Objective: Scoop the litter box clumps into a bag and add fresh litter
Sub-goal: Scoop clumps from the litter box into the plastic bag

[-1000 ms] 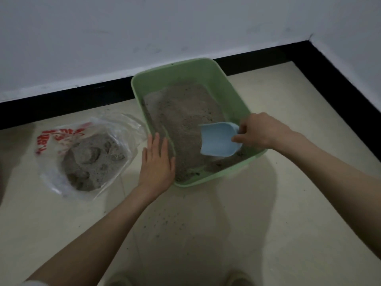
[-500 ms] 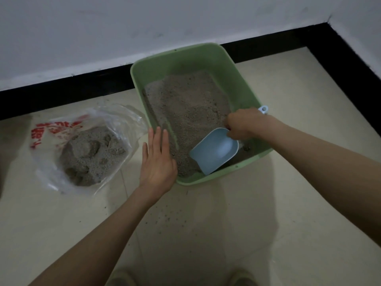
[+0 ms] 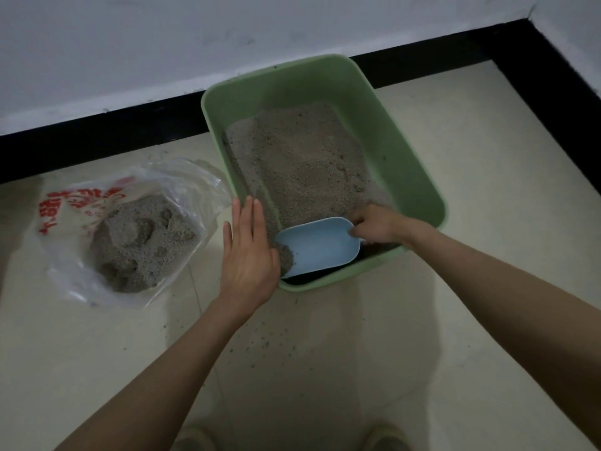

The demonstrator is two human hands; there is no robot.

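Cream tiled floor [image 3: 422, 320] carrying a green plastic litter box [image 3: 416, 177].
Right hand [image 3: 379, 224] gripping the pale-blue plastic scoop [image 3: 320, 244], handle hidden; left hand [image 3: 248, 255] lying flat-fingered.

A: Where's the litter box [image 3: 406, 164]?
B: On the floor [image 3: 471, 320], far end near the wall [image 3: 130, 43], close to the room's right corner.
A: Bag [image 3: 97, 229]?
B: Left of the box, just beside it.
A: Scoop [image 3: 320, 244]?
B: Inside the box, near end. Right hand [image 3: 379, 224] behind it, left hand [image 3: 248, 255] on the near-left rim.
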